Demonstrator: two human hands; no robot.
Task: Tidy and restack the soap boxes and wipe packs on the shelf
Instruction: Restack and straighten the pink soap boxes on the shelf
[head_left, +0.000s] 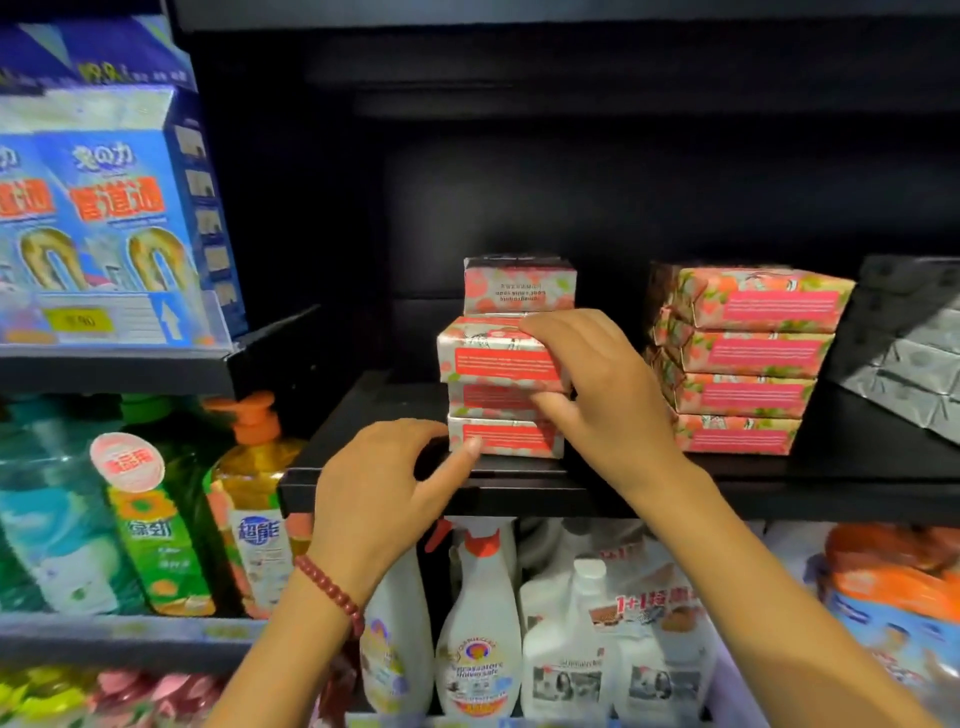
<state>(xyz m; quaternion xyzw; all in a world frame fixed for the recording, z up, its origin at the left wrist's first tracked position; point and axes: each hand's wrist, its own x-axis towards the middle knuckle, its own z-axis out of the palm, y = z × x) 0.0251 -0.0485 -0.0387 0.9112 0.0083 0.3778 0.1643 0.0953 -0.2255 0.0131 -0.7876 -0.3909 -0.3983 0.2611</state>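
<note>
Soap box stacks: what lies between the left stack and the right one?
In the head view, only the right hand sits in that gap, its fingers gripping the left stack; no product stands before the right stack.

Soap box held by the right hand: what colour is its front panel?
Red-orange, on the soap box with white floral wrap; head view.

Right ends of the second soap box (498, 356) and third soap box (491, 399) are covered by the right hand (597, 384). Fingertips of the left hand (384, 478) are hidden behind its knuckles; their contact with the bottom soap box (511, 441) cannot be told. Label print is blurred. Grey packs (904, 343) are cut off by the right edge.
</note>
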